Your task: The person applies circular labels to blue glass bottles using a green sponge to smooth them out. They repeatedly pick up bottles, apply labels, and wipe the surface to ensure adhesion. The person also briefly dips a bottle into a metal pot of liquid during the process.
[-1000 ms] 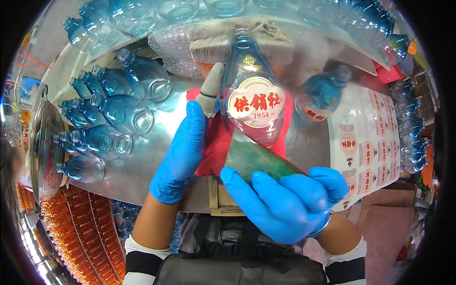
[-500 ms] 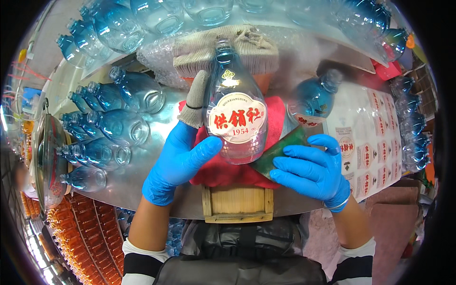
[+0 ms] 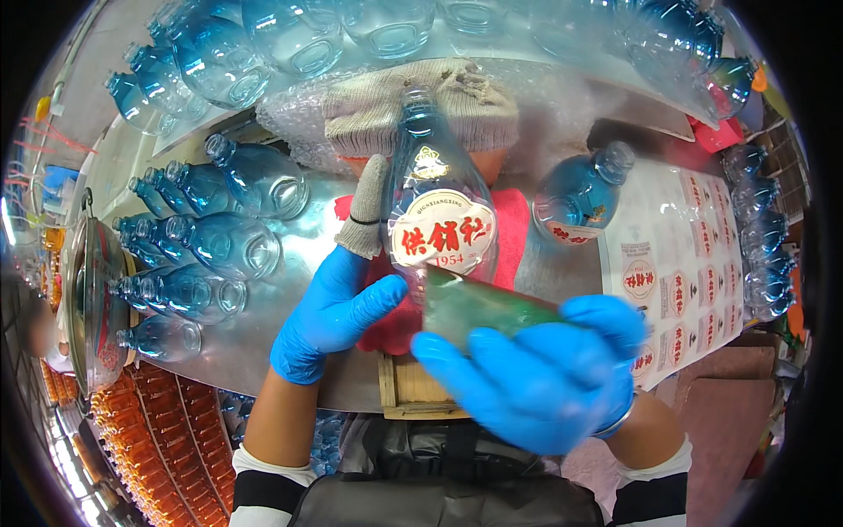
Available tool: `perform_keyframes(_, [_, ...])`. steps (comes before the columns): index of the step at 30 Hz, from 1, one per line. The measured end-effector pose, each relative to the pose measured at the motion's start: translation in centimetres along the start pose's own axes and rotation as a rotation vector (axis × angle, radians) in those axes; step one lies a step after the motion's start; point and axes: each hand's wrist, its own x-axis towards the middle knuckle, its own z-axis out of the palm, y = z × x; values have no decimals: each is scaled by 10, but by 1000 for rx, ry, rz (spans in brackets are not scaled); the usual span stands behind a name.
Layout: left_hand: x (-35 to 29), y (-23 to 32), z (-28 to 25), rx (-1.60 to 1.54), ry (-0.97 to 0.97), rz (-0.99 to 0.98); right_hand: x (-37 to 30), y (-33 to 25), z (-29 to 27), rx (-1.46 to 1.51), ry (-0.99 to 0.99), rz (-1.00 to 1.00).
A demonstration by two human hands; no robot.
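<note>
A blue-tinted clear bottle [image 3: 443, 176] lies on a red cloth [image 3: 514, 233], its neck on a rolled knit fabric pad [image 3: 351, 114]. It bears a cream label [image 3: 442, 235] with red characters and a gold emblem above. My left hand [image 3: 338, 294], in a blue glove with a grey knit sleeve over the finger, holds the bottle along its left side, thumb by the base. My right hand [image 3: 553, 369], also blue-gloved and slightly blurred, grips a flat green scraper [image 3: 479, 303]. The scraper's tip overlaps the label's lower edge; whether it touches I cannot tell.
Another blue bottle [image 3: 575, 193] with a label stands to the right, beside a sheet of printed labels [image 3: 685, 263]. Several bottles [image 3: 224, 237] lie at left, more along the far shelf and right edge. A wooden block [image 3: 413, 386] sits at the near edge; orange bottles [image 3: 158, 430] fill the lower left.
My right hand with the green scraper has swung left and nearer, from beside the bottle's base to over its lower label. My left hand has stayed at the bottle's side.
</note>
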Motion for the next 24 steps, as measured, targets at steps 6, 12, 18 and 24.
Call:
perform_keyframes(6, [1,1,-3,27,-48,114,2,7,2,326,-249,72])
perform_keyframes(12, [3,-2,1,82,-35,69,-26,10,21,1431,248,1481])
perform_keyframes(18, [-2,-5,10,148,69,-10,-5,10,34,1371,-46,1527])
perform_keyframes(24, [-3,-2,16,31,76,-62,-7,16,39,1474,-55,1576])
